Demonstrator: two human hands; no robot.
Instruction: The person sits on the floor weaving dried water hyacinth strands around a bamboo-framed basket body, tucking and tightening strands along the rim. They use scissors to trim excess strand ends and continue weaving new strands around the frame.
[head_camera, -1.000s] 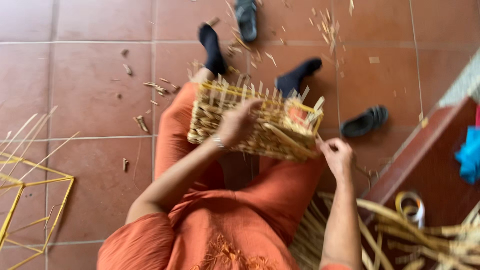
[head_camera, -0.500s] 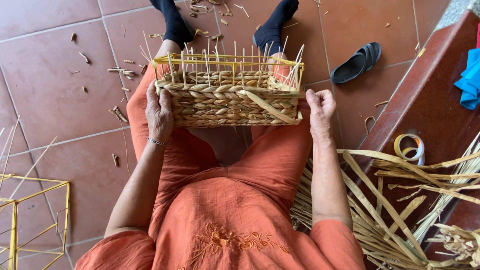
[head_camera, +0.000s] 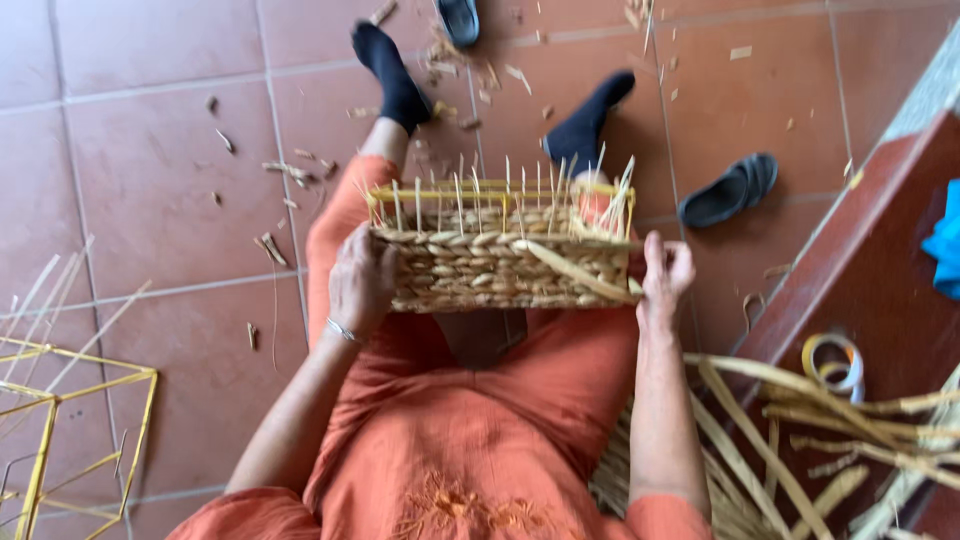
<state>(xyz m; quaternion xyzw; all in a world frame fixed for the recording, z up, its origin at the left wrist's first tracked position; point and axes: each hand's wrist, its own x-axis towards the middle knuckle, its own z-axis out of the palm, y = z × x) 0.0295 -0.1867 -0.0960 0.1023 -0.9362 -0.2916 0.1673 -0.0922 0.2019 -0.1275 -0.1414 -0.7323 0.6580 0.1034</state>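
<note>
basket: half-woven rectangular basket (head_camera: 500, 250), braided straw over a yellow wire frame, loose stakes sticking up from the top edge; sits on the person's lap above the knees, long side facing the camera
left hand: left hand (head_camera: 360, 280) flat against the basket's left end, fingers spread over the weave; grip is a loose press, nothing pinched; thin bracelet (head_camera: 342, 331) on the wrist
right hand: right hand (head_camera: 665, 272) at the basket's right end, fingers upright and close together, touching the corner; cannot tell if it pinches the loose strand (head_camera: 575, 272) that runs slantwise across the front
person: seated on the tiled floor (head_camera: 150, 200), orange clothes, legs out, dark socks
floor bits: straw scraps scattered near the feet
sandals: one dark sandal (head_camera: 728, 190) right of the basket, another (head_camera: 458, 18) at the top edge
left side: bare yellow wire frame (head_camera: 40, 450) on the floor
right side: bundle of straw strips (head_camera: 800, 420), tape roll (head_camera: 835, 362) on the red step, blue cloth (head_camera: 945, 250) at the edge
</note>
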